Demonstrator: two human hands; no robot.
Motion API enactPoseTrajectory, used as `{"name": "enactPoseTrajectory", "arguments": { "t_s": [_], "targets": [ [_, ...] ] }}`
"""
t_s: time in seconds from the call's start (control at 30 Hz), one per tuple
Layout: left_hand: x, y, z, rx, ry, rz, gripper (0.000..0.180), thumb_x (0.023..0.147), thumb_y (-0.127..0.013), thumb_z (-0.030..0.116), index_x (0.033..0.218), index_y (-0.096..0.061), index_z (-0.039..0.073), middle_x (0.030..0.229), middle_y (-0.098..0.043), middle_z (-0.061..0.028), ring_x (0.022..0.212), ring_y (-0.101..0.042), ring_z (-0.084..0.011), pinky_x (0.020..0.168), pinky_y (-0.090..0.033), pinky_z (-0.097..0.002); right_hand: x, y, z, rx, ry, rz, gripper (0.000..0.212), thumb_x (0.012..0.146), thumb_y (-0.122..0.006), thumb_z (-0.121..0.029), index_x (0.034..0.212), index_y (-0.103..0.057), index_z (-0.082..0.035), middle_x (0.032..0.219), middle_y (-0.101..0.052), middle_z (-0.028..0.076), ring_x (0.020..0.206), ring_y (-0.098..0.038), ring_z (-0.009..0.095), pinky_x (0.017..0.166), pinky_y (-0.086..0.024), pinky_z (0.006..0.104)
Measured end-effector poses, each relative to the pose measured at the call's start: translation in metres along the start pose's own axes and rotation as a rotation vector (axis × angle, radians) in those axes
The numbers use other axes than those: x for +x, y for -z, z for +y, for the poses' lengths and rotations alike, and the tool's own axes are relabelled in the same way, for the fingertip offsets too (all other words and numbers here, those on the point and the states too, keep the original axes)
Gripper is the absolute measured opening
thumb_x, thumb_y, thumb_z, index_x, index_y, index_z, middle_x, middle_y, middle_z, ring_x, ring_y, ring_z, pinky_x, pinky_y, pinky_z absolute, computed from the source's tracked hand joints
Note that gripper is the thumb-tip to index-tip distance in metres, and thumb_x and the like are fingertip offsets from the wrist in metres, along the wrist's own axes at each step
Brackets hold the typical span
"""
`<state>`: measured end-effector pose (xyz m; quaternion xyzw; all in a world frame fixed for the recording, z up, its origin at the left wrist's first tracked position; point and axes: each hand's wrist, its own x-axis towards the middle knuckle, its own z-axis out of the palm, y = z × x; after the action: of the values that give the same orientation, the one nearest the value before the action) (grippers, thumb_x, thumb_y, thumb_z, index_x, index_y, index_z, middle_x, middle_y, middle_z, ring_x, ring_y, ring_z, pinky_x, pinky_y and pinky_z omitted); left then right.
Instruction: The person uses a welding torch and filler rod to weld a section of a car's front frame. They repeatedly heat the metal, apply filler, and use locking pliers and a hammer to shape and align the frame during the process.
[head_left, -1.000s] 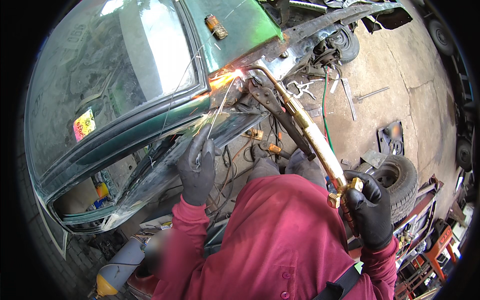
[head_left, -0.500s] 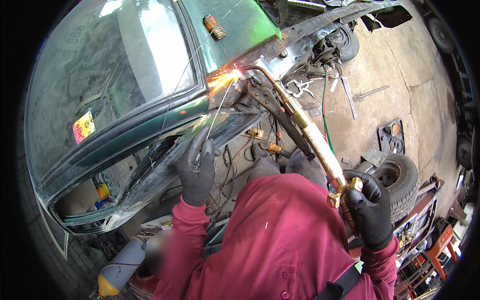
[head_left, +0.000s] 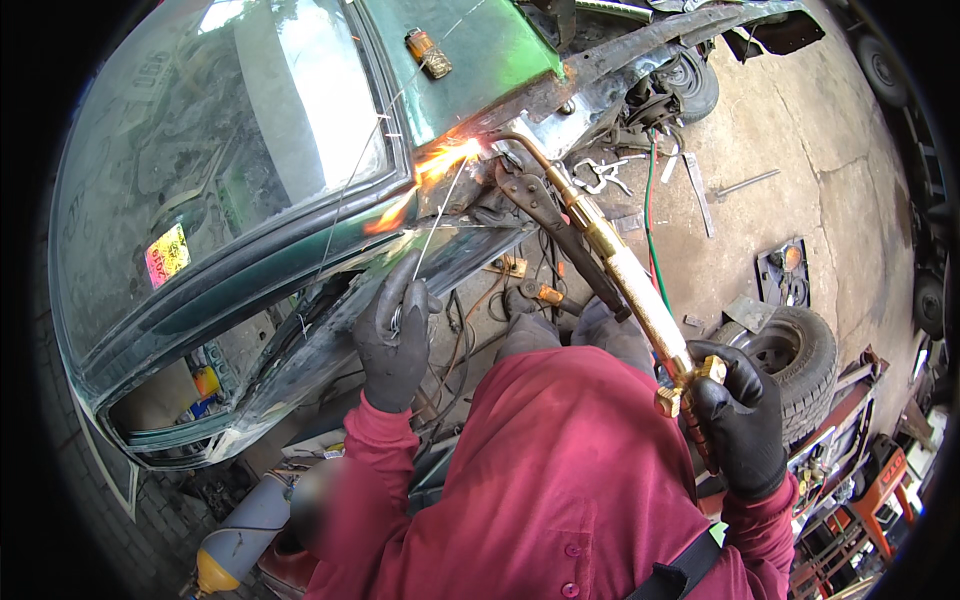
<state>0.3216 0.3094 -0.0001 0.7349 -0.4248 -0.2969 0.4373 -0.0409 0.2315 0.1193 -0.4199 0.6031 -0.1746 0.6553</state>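
Observation:
My right hand [head_left: 742, 420], in a black glove, grips a brass gas welding torch [head_left: 630, 275] by its valve end. The torch's bent tip meets the rusty body corner below the windshield, where a bright flame [head_left: 455, 155] throws orange sparks. Between the gloved fingers of my left hand [head_left: 395, 335] is a thin filler rod [head_left: 437, 222], its far end in the flame. Locking pliers [head_left: 548, 215] are clamped on the metal beside the torch tip, their handles pointing down toward me. The green car body [head_left: 460, 65] fills the upper left.
A brown brush-like piece [head_left: 428, 53] lies on the green panel. Red and green hoses [head_left: 655, 240] run along the concrete floor. A loose tire [head_left: 800, 375] lies at right, near a lamp unit [head_left: 783, 272]. A grey gas cylinder with a yellow end [head_left: 240, 530] is at lower left.
The sparks have spread farther down and left along the car's edge, with a few over the windshield. Both hands, the torch and the rod stay nearly in place.

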Motion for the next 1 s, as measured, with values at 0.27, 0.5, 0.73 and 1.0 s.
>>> {"name": "enactPoseTrajectory", "arguments": {
  "t_s": [0.27, 0.5, 0.73, 1.0],
  "targets": [
    [0.000, 0.001, 0.002, 0.017, -0.014, -0.003, 0.041, 0.110, -0.056, 0.006, 0.149, -0.063, -0.003, 0.109, -0.076, -0.0147, 0.087, -0.069, -0.0139, 0.076, -0.054, -0.0298, -0.002, -0.003, -0.005, -0.052, -0.021, 0.039, 0.034, 0.103, -0.067, -0.013, 0.132, -0.070, 0.004, 0.111, -0.077, 0.007, 0.095, -0.069, 0.011, 0.087, -0.057, 0.0290],
    [-0.001, 0.001, 0.000, -0.021, 0.028, -0.010, 0.041, 0.110, -0.055, 0.004, 0.149, -0.062, -0.003, 0.107, -0.075, -0.0146, 0.086, -0.068, -0.0130, 0.075, -0.053, -0.0294, -0.001, -0.004, -0.006, -0.006, -0.016, 0.023, 0.036, 0.102, -0.068, -0.012, 0.133, -0.069, 0.005, 0.111, -0.076, 0.007, 0.096, -0.069, 0.011, 0.087, -0.057, 0.0296],
    [-0.031, 0.005, -0.007, -0.122, -0.057, -0.029, 0.042, 0.107, -0.055, 0.002, 0.147, -0.064, -0.003, 0.101, -0.075, -0.0122, 0.078, -0.065, -0.0104, 0.068, -0.051, -0.0276, -0.013, 0.035, 0.006, -0.208, 0.097, 0.123, 0.040, 0.097, -0.070, -0.021, 0.127, -0.071, 0.005, 0.109, -0.077, 0.010, 0.095, -0.070, 0.014, 0.085, -0.057, 0.0310],
    [-0.053, -0.007, 0.008, 0.081, -0.108, 0.007, 0.042, 0.106, -0.054, 0.001, 0.146, -0.065, -0.004, 0.095, -0.073, -0.0086, 0.077, -0.064, -0.0104, 0.070, -0.052, -0.0267, -0.030, 0.138, 0.014, -0.282, 0.124, 0.384, 0.040, 0.102, -0.067, -0.028, 0.130, -0.069, 0.001, 0.108, -0.072, 0.005, 0.096, -0.065, 0.013, 0.087, -0.053, 0.0318]
  ]
}}
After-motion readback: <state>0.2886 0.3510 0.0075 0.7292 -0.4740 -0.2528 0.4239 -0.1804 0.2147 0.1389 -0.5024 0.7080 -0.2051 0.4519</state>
